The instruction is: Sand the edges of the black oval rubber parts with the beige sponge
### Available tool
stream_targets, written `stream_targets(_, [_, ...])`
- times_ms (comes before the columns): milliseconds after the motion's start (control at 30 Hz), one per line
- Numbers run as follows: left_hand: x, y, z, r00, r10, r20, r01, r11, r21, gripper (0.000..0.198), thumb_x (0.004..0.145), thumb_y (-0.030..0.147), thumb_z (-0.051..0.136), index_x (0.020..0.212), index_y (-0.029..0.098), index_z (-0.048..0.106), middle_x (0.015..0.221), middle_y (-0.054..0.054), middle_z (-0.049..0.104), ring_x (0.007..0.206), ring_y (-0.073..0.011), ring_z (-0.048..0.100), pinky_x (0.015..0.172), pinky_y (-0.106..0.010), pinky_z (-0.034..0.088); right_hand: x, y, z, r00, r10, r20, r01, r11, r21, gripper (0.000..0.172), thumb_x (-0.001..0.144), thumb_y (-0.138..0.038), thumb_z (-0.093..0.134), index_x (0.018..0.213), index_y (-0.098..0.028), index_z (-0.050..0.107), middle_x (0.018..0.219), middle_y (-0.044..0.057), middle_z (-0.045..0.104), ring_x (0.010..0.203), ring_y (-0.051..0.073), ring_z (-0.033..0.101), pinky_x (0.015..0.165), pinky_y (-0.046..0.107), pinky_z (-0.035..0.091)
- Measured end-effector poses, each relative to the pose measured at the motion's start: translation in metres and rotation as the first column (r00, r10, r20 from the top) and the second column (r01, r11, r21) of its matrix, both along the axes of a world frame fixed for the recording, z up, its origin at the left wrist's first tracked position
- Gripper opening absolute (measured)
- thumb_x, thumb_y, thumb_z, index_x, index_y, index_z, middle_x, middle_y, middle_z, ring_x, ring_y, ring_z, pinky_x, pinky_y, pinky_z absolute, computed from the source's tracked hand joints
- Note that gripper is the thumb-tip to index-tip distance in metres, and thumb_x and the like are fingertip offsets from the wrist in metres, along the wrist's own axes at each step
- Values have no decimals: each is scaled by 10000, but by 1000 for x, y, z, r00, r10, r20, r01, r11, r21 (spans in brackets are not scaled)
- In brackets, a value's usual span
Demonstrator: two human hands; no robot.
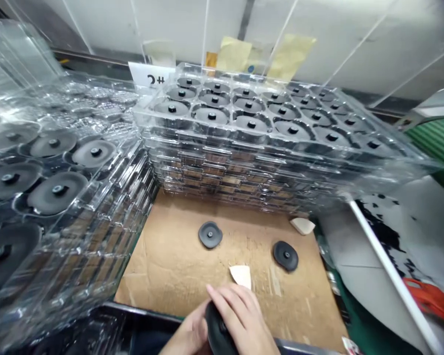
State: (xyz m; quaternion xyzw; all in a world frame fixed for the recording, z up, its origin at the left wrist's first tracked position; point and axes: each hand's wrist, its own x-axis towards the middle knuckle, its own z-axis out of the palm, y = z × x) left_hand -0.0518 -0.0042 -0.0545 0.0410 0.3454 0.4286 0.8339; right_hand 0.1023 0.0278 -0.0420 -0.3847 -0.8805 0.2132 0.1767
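Left hand [188, 331] and right hand [247, 315] are closed around a black disc [217, 334], held over the near edge of the cardboard [166, 251]; if either grip were loosened, it could be dropped, and the white wedge [241, 275] beyond nudged.

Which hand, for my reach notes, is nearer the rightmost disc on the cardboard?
Right: the right hand is left of the disc, nearer the wearer; the left hand, farther left.
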Motion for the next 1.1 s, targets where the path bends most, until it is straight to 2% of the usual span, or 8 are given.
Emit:
stream_targets(100, [-9,5,7,991,103,81,-97,992,-75,485,627,395,713,1070,239,592,1100,-72,627,1012,-274,591,887,-400,442,12,3,0,991,-136,-7,135,988,-71,648,802,-450,530,1366,-230,301,1258,137,470,1130,310,471,882,425,446])
stream_targets(200, [-14,10,11,954,279,109,-267,957,-110,509,615,272,745,1092,272,567,1205,-74,578,1100,-307,539,948,-433,389,34,16,-12,924,-382,-2,379,919,-111,441,872,-352,428,1296,-237,395,1023,104,540,738,179,615,645,307,531])
stream_targets(300, [-15,11,8,917,392,80,-382,917,-113,533,620,219,743,1114,258,547,1234,-91,561,1137,-308,509,984,-421,357,41,23,-36,858,-513,0,510,853,-112,322,858,-362,441,1111,-201,558,901,80,513,553,139,562,509,294,512])
stream_targets(433, [-9,10,3,879,476,20,-472,876,-101,570,622,289,736,1142,242,507,1229,-128,562,1156,-305,493,1000,-421,341,31,15,-52,901,-425,-87,408,898,-165,233,851,-322,467,1004,-213,605,952,94,566,778,198,607,641,314,527])
stream_targets(567, [-1,14,-5,853,519,-53,-521,849,-87,561,624,301,731,1126,221,494,1177,-134,598,1133,-299,515,999,-419,349,24,22,-37,932,-334,-140,289,919,-266,213,863,-278,456,999,-220,608,875,63,656,779,193,623,679,303,517])
stream_targets(800, [9,17,-16,830,523,-191,-539,841,-39,541,651,242,719,1138,214,485,1182,-121,597,1141,-246,513,960,-340,408,-8,46,1,936,-314,-161,216,870,-443,216,865,-270,426,938,-200,616,884,43,682,782,178,641,686,275,513])
stream_targets(933, [8,17,-16,842,500,-203,-517,855,-42,526,633,225,732,1113,224,515,1142,-108,622,1107,-243,541,935,-331,433,-23,41,4,946,-255,-201,115,843,-525,208,850,-232,436,861,-216,643,822,15,689,736,148,644,664,232,501])
stream_targets(1100, [8,17,-15,836,504,-219,-525,850,-49,460,640,207,725,1067,230,556,1156,-97,619,1099,-230,548,900,-293,455,-20,42,-1,939,-293,-182,150,822,-550,232,852,-224,423,930,-193,640,872,53,686,784,178,642,713,277,496])
